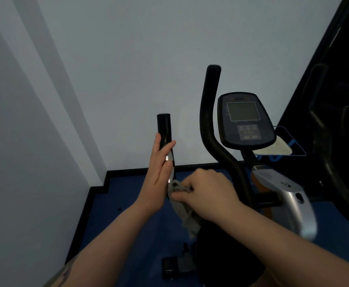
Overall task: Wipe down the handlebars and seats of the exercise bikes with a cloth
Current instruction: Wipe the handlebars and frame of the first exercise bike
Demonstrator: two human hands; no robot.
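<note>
An exercise bike stands in front of me. Its left handlebar [164,126] is a black upright grip with a silver sensor strip. My left hand [159,175] lies against this grip with straight fingers, thumb on the far side. My right hand [208,194] grips a grey cloth [183,206] pressed to the lower part of the same bar, the cloth's loose end hanging down. The right handlebar [211,112] curves up beside the console [245,119]. The seat is not clearly visible; a dark mass sits below my right forearm.
White walls close in at left and behind the bike, meeting in a corner. The floor [128,204] is blue with a black skirting. A silver bike frame [289,199] and pedal [170,267] are low down. Another dark machine [339,121] stands at right. A pale pad [273,148] lies behind the console.
</note>
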